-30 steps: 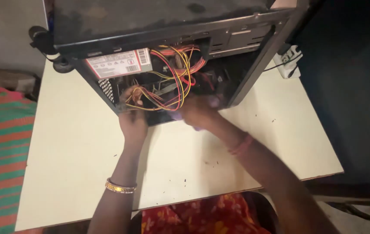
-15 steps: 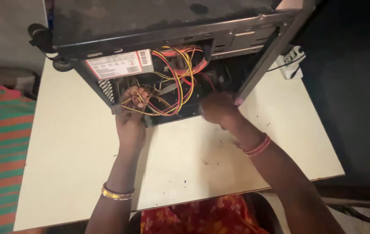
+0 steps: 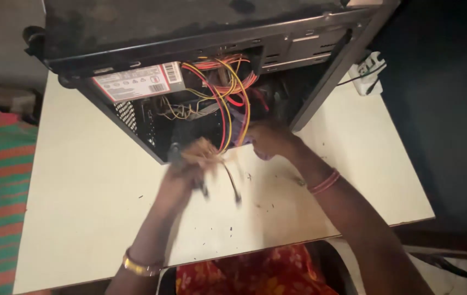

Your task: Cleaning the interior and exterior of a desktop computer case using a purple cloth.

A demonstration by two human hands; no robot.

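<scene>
Pulling a cable bundle (image 3: pixel 220 164) from the open computer case (image 3: pixel 200 33): my left hand (image 3: pixel 187 172) grips it, blurred; my right hand (image 3: pixel 269 139) steadies wires, grasp unclear; next, gentle untangling.

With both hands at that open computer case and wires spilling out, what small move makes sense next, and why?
Probably slow the left hand and draw its bundle of wires gently clear of the case. That hand is blurred with motion, the wires hang over the table edge of the opening, and the right hand rests at the case mouth, well placed to steady it.
</scene>
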